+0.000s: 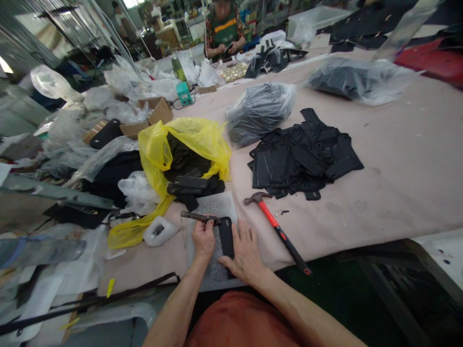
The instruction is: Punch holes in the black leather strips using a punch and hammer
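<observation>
My left hand (203, 237) is closed around a long, narrow, dark metal tool (193, 216), held roughly level with its free end to the left. The tool's exact kind is not clear. Its right end is by the top of a flat black strap-like piece (226, 238). My right hand (246, 250) lies with fingers outstretched along the right edge of that piece, thumb across its lower part. Beneath the piece is a grey speckled slab (211, 265) near the table's front edge. A claw hammer (277, 226) with a red and black handle lies right of my right hand.
A heap of black pieces (304, 156) lies beyond the hammer. A yellow plastic bag (213, 140) holding black pieces stands ahead left, beside a full clear bag (262, 108). Clutter fills the left side. Across the table a person (224, 33) handles something small.
</observation>
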### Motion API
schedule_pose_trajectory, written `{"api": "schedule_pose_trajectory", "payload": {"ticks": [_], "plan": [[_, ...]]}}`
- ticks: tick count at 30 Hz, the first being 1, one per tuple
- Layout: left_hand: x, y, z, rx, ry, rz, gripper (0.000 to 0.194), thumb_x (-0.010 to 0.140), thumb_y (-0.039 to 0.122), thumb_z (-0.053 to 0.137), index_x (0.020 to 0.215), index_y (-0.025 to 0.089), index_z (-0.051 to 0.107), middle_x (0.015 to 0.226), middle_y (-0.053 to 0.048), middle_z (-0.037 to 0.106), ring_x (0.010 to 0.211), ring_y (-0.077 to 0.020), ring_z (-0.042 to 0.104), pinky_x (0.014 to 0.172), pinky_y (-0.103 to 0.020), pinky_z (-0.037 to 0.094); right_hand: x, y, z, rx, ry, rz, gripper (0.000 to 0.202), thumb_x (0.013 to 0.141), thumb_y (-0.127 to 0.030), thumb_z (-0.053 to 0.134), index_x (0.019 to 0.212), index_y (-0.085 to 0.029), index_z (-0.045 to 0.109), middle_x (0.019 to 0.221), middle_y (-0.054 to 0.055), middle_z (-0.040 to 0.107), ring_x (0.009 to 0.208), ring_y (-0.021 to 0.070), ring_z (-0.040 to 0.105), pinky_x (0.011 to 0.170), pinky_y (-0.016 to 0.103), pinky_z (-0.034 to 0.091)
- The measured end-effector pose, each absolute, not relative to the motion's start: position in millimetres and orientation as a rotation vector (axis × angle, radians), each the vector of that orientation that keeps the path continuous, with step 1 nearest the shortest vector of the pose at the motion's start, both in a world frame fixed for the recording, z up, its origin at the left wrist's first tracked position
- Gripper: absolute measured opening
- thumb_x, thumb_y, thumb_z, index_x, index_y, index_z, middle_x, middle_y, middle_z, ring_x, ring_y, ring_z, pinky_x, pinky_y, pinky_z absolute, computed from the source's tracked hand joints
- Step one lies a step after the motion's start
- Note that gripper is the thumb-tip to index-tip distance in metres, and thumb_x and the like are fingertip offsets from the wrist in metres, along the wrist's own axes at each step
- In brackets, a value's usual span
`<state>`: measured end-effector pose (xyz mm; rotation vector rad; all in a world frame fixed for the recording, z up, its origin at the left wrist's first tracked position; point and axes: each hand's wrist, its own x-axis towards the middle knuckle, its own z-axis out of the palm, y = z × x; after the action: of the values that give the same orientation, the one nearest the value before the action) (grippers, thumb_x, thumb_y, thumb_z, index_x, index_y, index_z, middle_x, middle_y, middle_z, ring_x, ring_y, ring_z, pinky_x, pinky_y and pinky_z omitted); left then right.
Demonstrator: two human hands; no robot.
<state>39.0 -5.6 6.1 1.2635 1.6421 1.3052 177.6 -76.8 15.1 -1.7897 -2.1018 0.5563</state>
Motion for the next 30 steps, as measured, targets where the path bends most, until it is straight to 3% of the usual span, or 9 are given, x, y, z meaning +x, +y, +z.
{"api": "schedule_pose_trajectory", "payload": {"ticks": [5, 8, 14, 20, 24, 30], "plan": [[37.3, -6.8, 1.1, 1.159, 1.617, 1.368, 0.017, 0.085, 0.03, 0.059, 0.092, 0.016, 0.065, 0.09, -0.006, 0.072, 0.086, -0.0188, 0.068, 0.082, -0.032, 0.055, 169.7, -61.9, 0.8, -1.837, -1.96, 0.506, 0.076, 0.088, -0.042, 0.05, 0.149, -0.007, 0.021, 0.153, 0.024, 0.023, 0.141, 0.0338, 0.023, 0.108, 0.053, 0.024], [35.6, -8.6, -0.8, 1.143, 1.612, 1.383, 0.016, 0.084, 0.029, 0.06, 0.093, 0.017, 0.065, 0.09, -0.006, 0.072, 0.086, -0.0185, 0.068, 0.082, -0.032, 0.055, 171.9, -29.9, 2.0, -1.841, -1.984, 0.434, 0.065, 0.092, -0.038, 0.044, 0.148, -0.009, 0.025, 0.153, 0.022, 0.025, 0.139, 0.0325, 0.026, 0.107, 0.052, 0.024], [29.5, -13.8, -3.7, 1.117, 1.559, 1.405, 0.016, 0.082, 0.027, 0.061, 0.093, 0.016, 0.065, 0.088, -0.005, 0.072, 0.082, -0.0182, 0.068, 0.08, -0.032, 0.056, 167.4, 27.3, 8.0, -1.856, -2.006, 0.432, 0.058, 0.094, -0.037, 0.042, 0.145, -0.012, 0.033, 0.15, 0.021, 0.031, 0.139, 0.0319, 0.026, 0.107, 0.051, 0.024], [27.7, -16.3, 1.9, 1.226, 1.509, 1.314, 0.017, 0.082, 0.027, 0.06, 0.092, 0.015, 0.067, 0.089, -0.006, 0.072, 0.083, -0.0187, 0.069, 0.08, -0.032, 0.056, 198.8, -14.1, 0.6, -1.836, -1.89, 0.567, 0.059, 0.094, -0.037, 0.037, 0.146, -0.01, 0.031, 0.151, 0.019, 0.032, 0.139, 0.0276, 0.028, 0.107, 0.046, 0.031], [31.3, -14.5, 8.2, 1.32, 1.495, 1.259, 0.017, 0.082, 0.026, 0.06, 0.093, 0.016, 0.068, 0.09, -0.006, 0.073, 0.084, -0.0193, 0.069, 0.082, -0.032, 0.055, 207.6, -48.6, 2.4, -1.773, -2.065, 0.58, 0.062, 0.09, -0.04, 0.046, 0.145, -0.015, 0.033, 0.153, 0.014, 0.03, 0.141, 0.0299, 0.024, 0.11, 0.052, 0.024], [37.1, -16.2, 7.6, 1.446, 1.408, 1.137, 0.018, 0.084, 0.026, 0.059, 0.096, 0.018, 0.069, 0.095, -0.006, 0.074, 0.09, -0.02, 0.069, 0.084, -0.034, 0.056, 185.0, -61.4, 3.9, -1.956, -2.019, 0.489, 0.061, 0.092, -0.036, 0.041, 0.148, -0.016, 0.03, 0.153, 0.009, 0.032, 0.141, 0.0305, 0.021, 0.112, 0.053, 0.016]]}}
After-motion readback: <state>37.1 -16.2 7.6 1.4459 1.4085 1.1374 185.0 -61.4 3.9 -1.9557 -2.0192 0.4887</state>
